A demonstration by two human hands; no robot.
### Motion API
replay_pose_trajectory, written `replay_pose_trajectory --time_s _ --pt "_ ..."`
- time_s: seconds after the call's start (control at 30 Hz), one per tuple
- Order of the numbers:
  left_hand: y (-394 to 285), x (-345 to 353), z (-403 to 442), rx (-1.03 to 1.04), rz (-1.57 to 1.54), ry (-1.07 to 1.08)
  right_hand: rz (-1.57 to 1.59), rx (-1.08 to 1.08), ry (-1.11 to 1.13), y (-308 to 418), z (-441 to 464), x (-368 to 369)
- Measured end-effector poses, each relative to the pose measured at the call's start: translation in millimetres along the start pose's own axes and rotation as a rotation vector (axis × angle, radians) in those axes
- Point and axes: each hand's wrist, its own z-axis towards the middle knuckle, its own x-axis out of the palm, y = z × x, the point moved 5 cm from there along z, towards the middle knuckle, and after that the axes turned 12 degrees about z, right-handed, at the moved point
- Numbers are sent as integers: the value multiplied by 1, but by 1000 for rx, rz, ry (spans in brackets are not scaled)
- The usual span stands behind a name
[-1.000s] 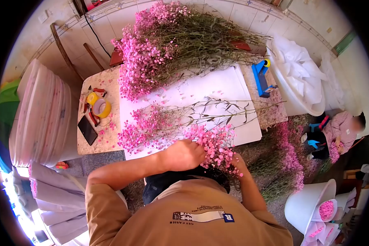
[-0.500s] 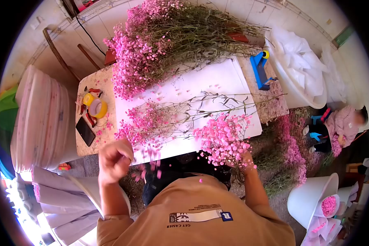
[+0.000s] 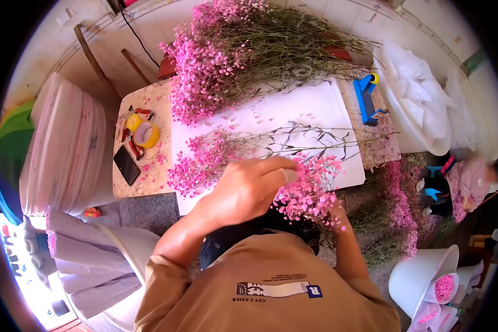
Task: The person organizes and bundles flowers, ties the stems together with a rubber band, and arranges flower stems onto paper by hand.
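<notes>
A bunch of pink baby's breath (image 3: 310,196) is in my right hand (image 3: 337,214), whose fingers are partly hidden behind the blossoms. My left hand (image 3: 254,188) is closed, with its fingertips at the left edge of that bunch; whatever they pinch is out of sight. Loose pink sprigs (image 3: 202,160) with long green stems lie on white paper (image 3: 249,119) just beyond my hands. Farther back, a large heap of pink baby's breath (image 3: 210,72) rests with its stems toward the right.
A phone (image 3: 126,165), a tape roll (image 3: 146,135) and red-handled pliers (image 3: 144,113) lie at the table's left. A blue tape dispenser (image 3: 365,99) stands on the right. White tubs (image 3: 423,276) flank me. Another person (image 3: 467,182) sits beyond flowers on the floor.
My left hand has moved right, from beside the table's front edge to the bunch. Loose pink bits that were falling near it are gone from view. The whole view has shifted slightly.
</notes>
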Motion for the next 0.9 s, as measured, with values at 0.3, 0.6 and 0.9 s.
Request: replay_pose_trajectory --time_s 0.3,0.6,0.9 --pt "4 30 -2 116 308 216 -358 -254 -53 18 -27 42" --pt "2 44 -37 -2 466 138 -481 -384 95 41 -20 74" --pt "21 55 -44 -32 468 132 -604 -424 124 49 -37 86"
